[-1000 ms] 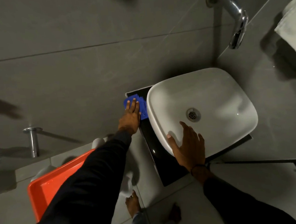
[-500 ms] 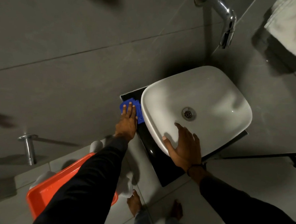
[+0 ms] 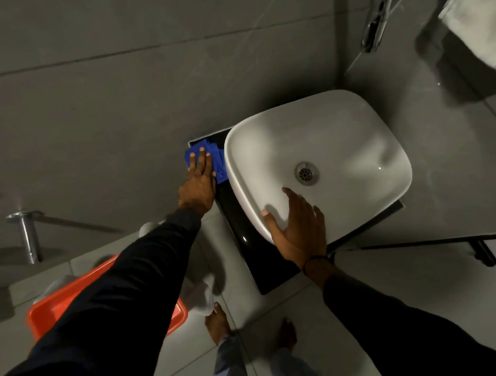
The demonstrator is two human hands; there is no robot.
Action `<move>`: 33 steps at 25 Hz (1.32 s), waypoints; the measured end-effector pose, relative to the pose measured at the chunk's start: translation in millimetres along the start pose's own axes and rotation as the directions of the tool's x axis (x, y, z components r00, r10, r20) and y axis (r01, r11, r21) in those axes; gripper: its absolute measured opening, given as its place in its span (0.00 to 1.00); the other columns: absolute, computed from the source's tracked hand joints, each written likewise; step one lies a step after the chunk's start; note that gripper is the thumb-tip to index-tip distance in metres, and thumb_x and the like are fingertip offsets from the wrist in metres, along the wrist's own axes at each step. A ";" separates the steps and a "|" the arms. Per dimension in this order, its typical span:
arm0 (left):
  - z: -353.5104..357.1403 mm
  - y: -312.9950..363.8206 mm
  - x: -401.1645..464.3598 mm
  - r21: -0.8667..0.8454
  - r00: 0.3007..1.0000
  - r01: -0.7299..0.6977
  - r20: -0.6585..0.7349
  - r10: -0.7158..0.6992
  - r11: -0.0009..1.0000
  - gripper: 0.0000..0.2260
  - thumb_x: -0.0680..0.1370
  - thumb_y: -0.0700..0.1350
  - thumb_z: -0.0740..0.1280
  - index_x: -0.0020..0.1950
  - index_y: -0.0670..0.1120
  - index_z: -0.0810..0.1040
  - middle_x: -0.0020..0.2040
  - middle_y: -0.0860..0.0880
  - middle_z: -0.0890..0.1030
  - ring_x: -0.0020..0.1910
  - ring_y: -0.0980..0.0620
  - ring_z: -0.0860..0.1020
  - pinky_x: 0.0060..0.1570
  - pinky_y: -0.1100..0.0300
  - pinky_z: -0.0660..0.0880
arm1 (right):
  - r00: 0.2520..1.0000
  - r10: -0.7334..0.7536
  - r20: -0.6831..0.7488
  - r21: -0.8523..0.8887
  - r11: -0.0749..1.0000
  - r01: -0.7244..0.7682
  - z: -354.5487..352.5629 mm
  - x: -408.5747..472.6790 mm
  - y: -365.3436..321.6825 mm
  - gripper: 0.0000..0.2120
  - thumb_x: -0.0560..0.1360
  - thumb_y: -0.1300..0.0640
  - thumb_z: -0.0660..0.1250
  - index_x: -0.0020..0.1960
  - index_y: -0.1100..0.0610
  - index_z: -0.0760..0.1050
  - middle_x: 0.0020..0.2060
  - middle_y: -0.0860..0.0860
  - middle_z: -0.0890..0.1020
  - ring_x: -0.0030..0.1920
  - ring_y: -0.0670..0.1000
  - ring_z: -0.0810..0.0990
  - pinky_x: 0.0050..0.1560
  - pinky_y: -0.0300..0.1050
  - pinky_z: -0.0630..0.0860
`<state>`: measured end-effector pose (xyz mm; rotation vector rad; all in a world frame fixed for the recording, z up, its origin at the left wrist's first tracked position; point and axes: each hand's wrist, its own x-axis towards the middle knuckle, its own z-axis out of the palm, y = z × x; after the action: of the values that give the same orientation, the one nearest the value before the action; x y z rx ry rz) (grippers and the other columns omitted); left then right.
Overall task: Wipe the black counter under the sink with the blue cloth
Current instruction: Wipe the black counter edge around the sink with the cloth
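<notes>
A glossy black counter (image 3: pixel 243 234) carries a white vessel sink (image 3: pixel 338 131). A strip of the counter shows left of the basin and at its near corner. The blue cloth (image 3: pixel 218 160) lies at the counter's far left corner, by the grey wall. My left hand (image 3: pixel 199 181) presses flat on the cloth, fingers stretched forward over it. My right hand (image 3: pixel 297 228) rests spread on the sink's near rim, fingers reaching into the bowl, holding nothing.
A chrome tap (image 3: pixel 375 17) juts from the wall above the sink. An orange tub (image 3: pixel 60 301) with white cloth stands on the floor at lower left, beside a chrome pipe (image 3: pixel 28 234). A white towel (image 3: pixel 479 17) hangs at upper right. My bare feet (image 3: pixel 219 321) stand below.
My left hand and the blue cloth have slid slightly along the counter's far left corner. My right hand stays on the sink rim. The view has shifted a little.
</notes>
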<state>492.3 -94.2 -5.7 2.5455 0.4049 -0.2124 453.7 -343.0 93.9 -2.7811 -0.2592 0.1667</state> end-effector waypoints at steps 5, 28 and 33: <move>35.1 31.0 -76.8 -0.005 1.000 0.004 0.000 -0.004 1.000 0.26 0.86 0.47 0.49 0.83 0.44 0.47 0.84 0.46 0.44 0.83 0.42 0.42 0.81 0.47 0.58 | 0.999 -0.025 0.024 0.045 0.999 0.024 -1.6 1.3 2.6 0.39 0.74 0.27 0.54 0.77 0.48 0.60 0.74 0.51 0.72 0.75 0.54 0.70 0.76 0.62 0.64; 116.8 107.3 -275.1 0.108 0.998 -0.012 0.066 0.005 0.994 0.30 0.84 0.45 0.54 0.83 0.45 0.45 0.83 0.48 0.43 0.84 0.43 0.45 0.82 0.43 0.46 | 0.914 -0.308 -0.264 0.217 0.904 0.368 -20.0 -112.7 112.7 0.12 0.73 0.48 0.67 0.52 0.53 0.74 0.46 0.48 0.79 0.49 0.51 0.76 0.52 0.53 0.74; 56.8 78.3 -248.5 0.105 0.998 -0.040 -0.037 0.044 0.994 0.29 0.83 0.41 0.55 0.83 0.42 0.49 0.84 0.42 0.48 0.83 0.40 0.47 0.82 0.44 0.49 | 0.835 -0.534 0.132 0.050 0.845 0.533 50.9 -161.0 80.9 0.28 0.75 0.50 0.65 0.72 0.59 0.68 0.69 0.58 0.76 0.69 0.58 0.75 0.72 0.54 0.71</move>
<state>280.1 -248.1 43.2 2.6611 0.3639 -0.1727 301.9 -433.4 31.9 -2.5653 -1.0511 0.2209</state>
